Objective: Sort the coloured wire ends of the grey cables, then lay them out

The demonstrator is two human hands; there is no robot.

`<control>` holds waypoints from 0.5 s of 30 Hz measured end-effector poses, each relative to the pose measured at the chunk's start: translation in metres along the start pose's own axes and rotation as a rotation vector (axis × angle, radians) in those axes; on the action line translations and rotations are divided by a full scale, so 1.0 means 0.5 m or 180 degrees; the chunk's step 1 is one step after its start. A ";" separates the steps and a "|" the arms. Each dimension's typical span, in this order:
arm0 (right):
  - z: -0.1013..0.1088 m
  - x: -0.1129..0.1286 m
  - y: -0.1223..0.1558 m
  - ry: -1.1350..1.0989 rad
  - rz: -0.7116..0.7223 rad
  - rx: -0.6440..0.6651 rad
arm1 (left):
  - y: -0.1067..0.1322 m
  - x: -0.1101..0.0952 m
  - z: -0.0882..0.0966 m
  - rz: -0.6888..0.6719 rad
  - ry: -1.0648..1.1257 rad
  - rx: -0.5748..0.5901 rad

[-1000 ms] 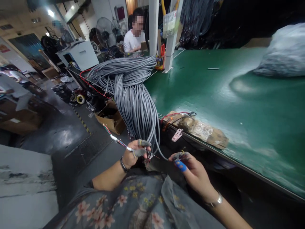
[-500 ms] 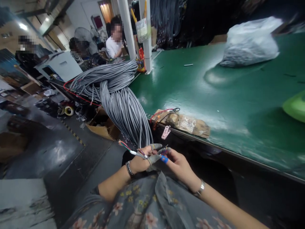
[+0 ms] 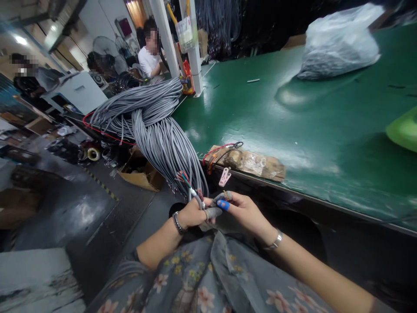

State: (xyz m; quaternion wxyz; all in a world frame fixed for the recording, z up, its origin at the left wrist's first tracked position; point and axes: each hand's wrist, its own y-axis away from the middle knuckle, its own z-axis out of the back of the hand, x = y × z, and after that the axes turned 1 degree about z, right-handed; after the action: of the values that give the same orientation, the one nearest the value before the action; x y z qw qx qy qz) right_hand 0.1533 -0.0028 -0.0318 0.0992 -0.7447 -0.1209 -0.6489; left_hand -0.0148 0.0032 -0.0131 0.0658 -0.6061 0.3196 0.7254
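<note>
My left hand (image 3: 193,214) is closed around a grey cable, with grey covers on its fingertips. From the cable's white-sleeved end (image 3: 193,192), thin red, green and other coloured wires (image 3: 183,177) fan out above the hand. Blue tape wraps the thumb of my right hand (image 3: 244,211), and grey covers sit on its fingers. Its thumb and finger are pinched together against my left fingertips, on thin wires mostly hidden by the fingers. Just beyond both hands, a large bundle of grey cables (image 3: 172,143) hangs over the bench edge.
A worn wooden block (image 3: 257,164) lies along the edge of the green bench (image 3: 241,108), with a pink clip (image 3: 224,177) beside it. Farther back are a white plastic bag (image 3: 339,45) and a post (image 3: 194,65). An open cardboard box (image 3: 138,174) stands on the floor. People sit in the background.
My left hand has turned, so the coloured wire ends now point upward rather than leftward. The right fingertips have shifted slightly up and left. The view has shifted a little.
</note>
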 end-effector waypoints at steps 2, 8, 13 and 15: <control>0.000 0.003 -0.007 -0.0012 -0.0007 0.0006 | -0.006 -0.003 -0.001 0.0168 0.0340 -0.0035; 0.005 -0.002 -0.010 -0.0070 -0.0030 0.0023 | -0.011 0.001 -0.004 0.0193 0.0568 -0.0200; -0.007 -0.013 -0.009 -0.0484 -0.0434 -0.0027 | -0.016 0.007 -0.012 0.0267 0.0367 -0.0295; -0.011 -0.017 -0.011 -0.0670 -0.0610 -0.0158 | -0.019 0.008 -0.018 0.0294 0.0345 -0.0362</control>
State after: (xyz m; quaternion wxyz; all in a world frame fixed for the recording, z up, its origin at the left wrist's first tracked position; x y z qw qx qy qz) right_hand 0.1451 0.0001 -0.0394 0.0052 -0.7959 -0.1851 -0.5764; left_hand -0.0038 0.0044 -0.0211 -0.0197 -0.6318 0.3086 0.7107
